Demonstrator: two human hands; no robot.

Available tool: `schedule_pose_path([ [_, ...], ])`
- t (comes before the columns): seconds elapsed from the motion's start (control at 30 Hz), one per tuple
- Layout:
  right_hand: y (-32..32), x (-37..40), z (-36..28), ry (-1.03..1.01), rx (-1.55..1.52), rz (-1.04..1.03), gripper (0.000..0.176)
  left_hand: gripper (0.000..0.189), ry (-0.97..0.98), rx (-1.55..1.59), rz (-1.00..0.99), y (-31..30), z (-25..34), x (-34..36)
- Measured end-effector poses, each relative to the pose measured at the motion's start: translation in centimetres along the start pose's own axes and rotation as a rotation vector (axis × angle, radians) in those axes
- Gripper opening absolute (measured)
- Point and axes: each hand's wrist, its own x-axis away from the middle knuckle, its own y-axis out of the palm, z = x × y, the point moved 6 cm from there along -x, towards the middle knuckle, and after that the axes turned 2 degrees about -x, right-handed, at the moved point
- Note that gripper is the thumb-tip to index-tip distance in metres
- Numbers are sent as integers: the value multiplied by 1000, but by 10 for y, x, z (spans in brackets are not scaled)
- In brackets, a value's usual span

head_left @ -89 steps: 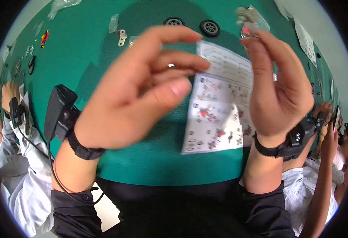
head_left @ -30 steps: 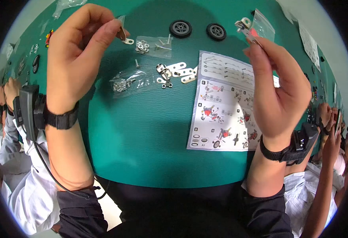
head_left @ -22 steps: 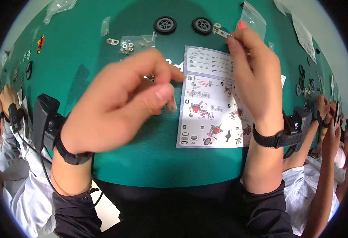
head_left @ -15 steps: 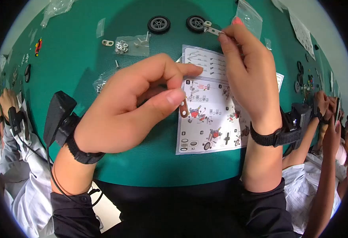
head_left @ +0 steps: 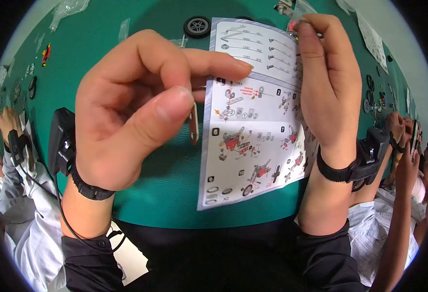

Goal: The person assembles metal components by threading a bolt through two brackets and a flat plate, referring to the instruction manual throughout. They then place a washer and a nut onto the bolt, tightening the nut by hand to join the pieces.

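Observation:
My left hand is closed in a pinch on a small metal strip with a hole near its lower end. Its index finger stretches over the printed instruction sheet, at the border between parts list and assembly steps. My right hand overlaps the sheet's right edge, thumb and fingers closed on a perforated metal strip that sticks out at the top. The sheet is raised and tilted towards me; which hand supports it is hard to tell.
A black toy wheel lies behind the sheet on the green table. Clear plastic bags lie at the far edge. A small red and yellow piece is on the left. Other people's hands work at both sides.
The instruction sheet has come up off the table, closer to me, covering the second wheel. My left hand has risen and shifted left; my right hand has moved slightly up and right.

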Motion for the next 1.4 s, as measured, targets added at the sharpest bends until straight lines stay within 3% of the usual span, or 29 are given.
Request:
schedule_pose_path([
  [0.27, -17, -3, -3, -137, 72, 139, 16, 23, -12, -10, 18, -7, 5, 2],
  [0.67, -19, -2, -9, -261, 190, 99, 15, 20, -3, -103, -2, -9, 7, 2],
  [0.97, -18, -1, -10, -248, 194, 87, 15, 17, -11, -190, 8, -19, 13, 2],
  [1.27, -21, -1, -6, -152, 175, 119, 16, 17, 10, -63, 8, -16, 10, 0],
  [1.4, -21, -2, -9, -222, 192, 151, 17, 16, -26, -96, -17, -16, 7, 0],
])
